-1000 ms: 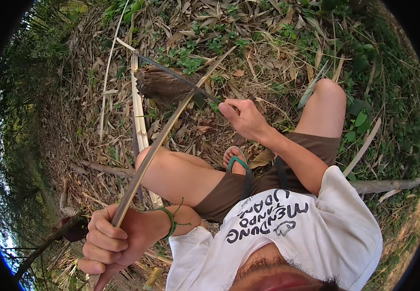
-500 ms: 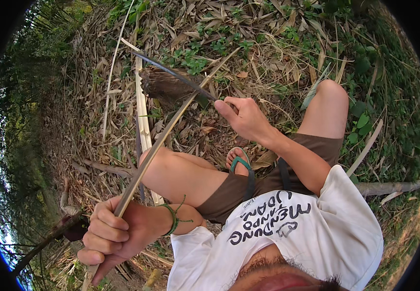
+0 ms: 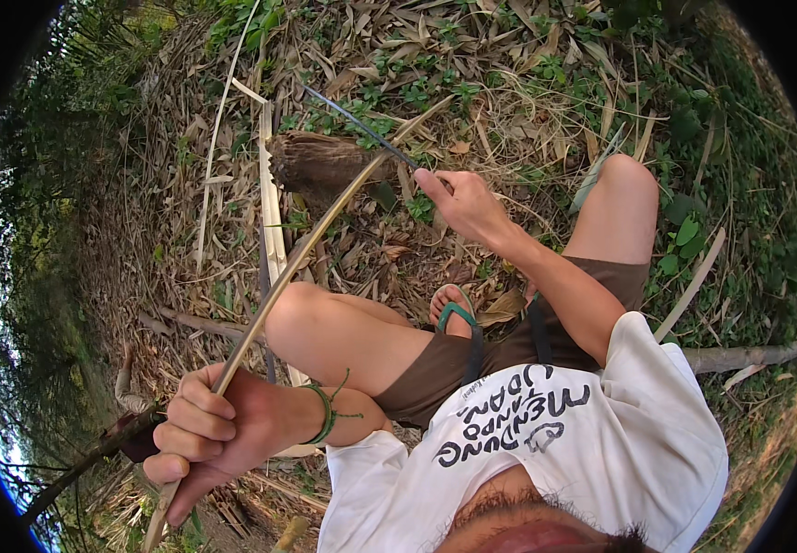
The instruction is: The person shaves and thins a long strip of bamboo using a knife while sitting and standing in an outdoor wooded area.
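- The left hand (image 3: 210,433) was clenched tight around the near end of a long split bamboo strip (image 3: 302,258), just this side of the bent left knee (image 3: 302,313).
- The strip ran from that fist, past the knee's outer side, up to the right hand (image 3: 468,205) well beyond the knee.
- The right hand gripped a dark-bladed knife (image 3: 357,124), its blade pointing away over the wooden stump (image 3: 320,161) that lay on the leaf litter beyond the knee.
- Against the frames a moment before, the knife hand sat slightly lower and nearer the knee, and the blade's edge lay closer on the strip; the fist behind had hardly shifted.
- That reads, as a judgement, as a shaving stroke being drawn along the strip toward its near end, with most of its length yet to be worked.
- Further pale bamboo slats (image 3: 269,207) lay on the ground between the stump and the knee.
- A green cord bracelet (image 3: 325,415) circled the left wrist, just short of the knee.
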Action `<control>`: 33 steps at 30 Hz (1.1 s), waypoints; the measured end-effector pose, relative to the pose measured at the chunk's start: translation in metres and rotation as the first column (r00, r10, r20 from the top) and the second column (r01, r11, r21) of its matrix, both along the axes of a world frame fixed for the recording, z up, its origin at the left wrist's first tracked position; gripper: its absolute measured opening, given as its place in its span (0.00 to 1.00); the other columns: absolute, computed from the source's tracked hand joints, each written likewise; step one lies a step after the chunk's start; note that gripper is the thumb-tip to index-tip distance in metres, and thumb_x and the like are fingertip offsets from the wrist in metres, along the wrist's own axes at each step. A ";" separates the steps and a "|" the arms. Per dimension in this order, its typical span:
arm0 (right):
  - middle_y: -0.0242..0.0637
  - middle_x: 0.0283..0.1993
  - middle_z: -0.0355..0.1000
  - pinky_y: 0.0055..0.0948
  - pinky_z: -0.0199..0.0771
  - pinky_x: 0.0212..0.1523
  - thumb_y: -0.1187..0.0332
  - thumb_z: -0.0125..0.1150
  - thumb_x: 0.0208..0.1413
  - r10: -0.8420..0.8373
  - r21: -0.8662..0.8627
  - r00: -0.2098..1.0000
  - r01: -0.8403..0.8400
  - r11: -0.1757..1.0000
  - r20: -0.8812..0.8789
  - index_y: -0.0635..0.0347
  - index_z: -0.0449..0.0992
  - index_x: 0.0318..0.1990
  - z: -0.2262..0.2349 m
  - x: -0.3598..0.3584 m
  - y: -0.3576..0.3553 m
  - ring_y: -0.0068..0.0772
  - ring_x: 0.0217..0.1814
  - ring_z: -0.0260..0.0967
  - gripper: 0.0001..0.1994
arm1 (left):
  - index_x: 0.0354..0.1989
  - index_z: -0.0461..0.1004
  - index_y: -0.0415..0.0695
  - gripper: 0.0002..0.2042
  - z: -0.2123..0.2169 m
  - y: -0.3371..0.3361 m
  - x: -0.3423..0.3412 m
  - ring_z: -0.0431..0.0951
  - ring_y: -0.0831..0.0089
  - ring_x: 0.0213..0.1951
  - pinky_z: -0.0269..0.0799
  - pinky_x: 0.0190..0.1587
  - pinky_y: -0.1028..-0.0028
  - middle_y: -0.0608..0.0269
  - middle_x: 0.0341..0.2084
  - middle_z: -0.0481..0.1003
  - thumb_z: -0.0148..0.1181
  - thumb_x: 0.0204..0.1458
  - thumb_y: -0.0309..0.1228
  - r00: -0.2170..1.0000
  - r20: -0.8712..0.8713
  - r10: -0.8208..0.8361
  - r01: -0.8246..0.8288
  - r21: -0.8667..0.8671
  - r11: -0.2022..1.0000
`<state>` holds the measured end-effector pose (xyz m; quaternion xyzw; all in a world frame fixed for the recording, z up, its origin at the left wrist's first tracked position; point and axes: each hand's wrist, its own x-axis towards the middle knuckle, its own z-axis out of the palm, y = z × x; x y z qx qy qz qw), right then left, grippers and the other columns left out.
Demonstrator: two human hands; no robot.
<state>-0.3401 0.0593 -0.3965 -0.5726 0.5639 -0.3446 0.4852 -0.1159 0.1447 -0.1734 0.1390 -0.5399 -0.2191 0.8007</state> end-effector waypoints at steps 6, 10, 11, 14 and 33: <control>0.30 0.12 0.56 0.30 0.52 0.18 0.38 0.47 0.64 -0.042 -0.006 0.998 0.042 0.999 0.038 0.65 0.70 0.24 -0.023 -0.011 0.004 0.21 0.15 0.51 0.34 | 0.27 0.66 0.46 0.28 0.001 -0.001 -0.004 0.54 0.81 0.14 0.52 0.18 0.80 0.74 0.12 0.56 0.44 0.61 0.61 0.997 -0.012 -0.074 0.074 0.005 0.997; 0.39 0.11 0.63 0.34 0.60 0.19 0.39 0.52 0.61 0.067 0.044 0.997 -0.065 0.997 -0.026 0.67 0.75 0.25 0.009 -0.003 0.007 0.32 0.14 0.62 0.33 | 0.27 0.66 0.45 0.28 -0.001 0.003 0.003 0.55 0.82 0.13 0.54 0.17 0.81 0.73 0.11 0.57 0.43 0.61 0.60 1.000 -0.006 -0.016 0.016 0.000 1.000; 0.39 0.11 0.62 0.35 0.59 0.19 0.39 0.51 0.61 0.098 -0.036 0.995 -0.099 0.994 -0.022 0.67 0.74 0.25 0.014 -0.001 0.012 0.32 0.14 0.61 0.33 | 0.27 0.65 0.45 0.28 0.000 0.003 -0.001 0.56 0.82 0.13 0.55 0.16 0.81 0.73 0.11 0.58 0.43 0.61 0.60 1.000 -0.010 -0.025 0.024 -0.009 1.000; 0.39 0.12 0.62 0.36 0.58 0.19 0.39 0.49 0.62 0.056 -0.115 0.998 -0.060 0.992 -0.043 0.68 0.72 0.24 0.004 -0.008 0.017 0.32 0.14 0.56 0.34 | 0.26 0.64 0.45 0.28 -0.002 -0.006 -0.006 0.56 0.81 0.12 0.55 0.15 0.81 0.73 0.11 0.58 0.42 0.62 0.60 1.000 -0.012 -0.024 0.024 -0.023 0.999; 0.37 0.13 0.59 0.38 0.57 0.23 0.36 0.47 0.61 0.060 0.011 0.997 -0.060 0.998 -0.042 0.67 0.70 0.21 -0.042 -0.013 -0.007 0.30 0.18 0.55 0.36 | 0.26 0.65 0.45 0.28 -0.004 0.000 0.006 0.53 0.82 0.12 0.52 0.15 0.81 0.74 0.11 0.57 0.43 0.62 0.60 0.998 -0.051 0.034 -0.035 -0.027 0.999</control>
